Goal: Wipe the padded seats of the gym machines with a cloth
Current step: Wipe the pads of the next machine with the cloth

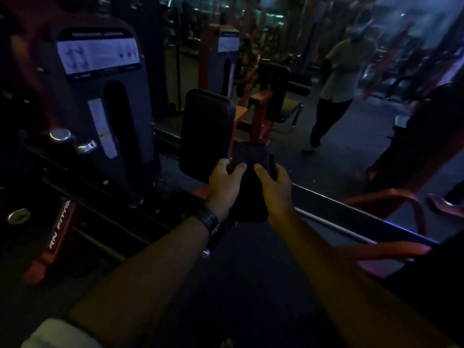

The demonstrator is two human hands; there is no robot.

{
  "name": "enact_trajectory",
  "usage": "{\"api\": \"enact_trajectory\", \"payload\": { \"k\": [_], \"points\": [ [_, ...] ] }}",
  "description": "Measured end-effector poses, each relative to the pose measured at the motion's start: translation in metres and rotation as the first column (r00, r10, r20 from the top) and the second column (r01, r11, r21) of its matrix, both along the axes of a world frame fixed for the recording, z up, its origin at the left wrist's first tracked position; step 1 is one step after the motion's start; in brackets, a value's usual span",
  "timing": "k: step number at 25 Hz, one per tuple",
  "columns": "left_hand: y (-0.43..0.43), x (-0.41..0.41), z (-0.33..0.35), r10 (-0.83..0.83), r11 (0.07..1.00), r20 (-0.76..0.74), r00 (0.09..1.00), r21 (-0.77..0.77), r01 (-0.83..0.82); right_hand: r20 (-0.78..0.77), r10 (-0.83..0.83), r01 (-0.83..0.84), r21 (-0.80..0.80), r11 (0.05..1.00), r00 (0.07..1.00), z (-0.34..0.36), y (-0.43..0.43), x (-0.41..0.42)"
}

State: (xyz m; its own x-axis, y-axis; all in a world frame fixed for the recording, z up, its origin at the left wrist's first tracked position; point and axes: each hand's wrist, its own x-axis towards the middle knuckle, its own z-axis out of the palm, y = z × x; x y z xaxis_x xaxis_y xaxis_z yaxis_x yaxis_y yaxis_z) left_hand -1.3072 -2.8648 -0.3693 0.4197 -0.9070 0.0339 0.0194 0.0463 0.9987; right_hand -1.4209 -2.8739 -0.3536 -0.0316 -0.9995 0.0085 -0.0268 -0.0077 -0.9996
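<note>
Both my hands hold a dark cloth (249, 156) in the middle of the view. My left hand (224, 182) grips its left edge and my right hand (275, 184) grips its right edge, thumbs on top. Just beyond the cloth to the left stands an upright black padded seat back (207, 131) on a red frame. A second black padded seat (275, 84) on a red frame stands farther back. The room is very dim, so the cloth's folds are hard to make out.
A weight-stack machine (100, 101) with a white instruction label fills the left. A dark metal rail (351, 212) runs diagonally on the right, with red frame tubes (391, 197) beyond. A person (336, 84) walks at the back right. Another dark figure (421, 136) stands at the right edge.
</note>
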Motion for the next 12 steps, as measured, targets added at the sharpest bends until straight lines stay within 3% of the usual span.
{"api": "enact_trajectory", "payload": {
  "k": [6,12],
  "points": [
    [-0.125,0.045,-0.031,0.185,0.976,0.066,0.981,0.107,-0.191,-0.142,0.312,-0.314,0.007,0.949,0.939,-0.028,-0.143,0.039],
    [-0.204,0.113,-0.094,0.408,0.870,0.101,0.907,0.257,-0.420,-0.388,0.549,-0.582,0.037,0.812,0.740,-0.091,-0.258,0.115]
  ]
}}
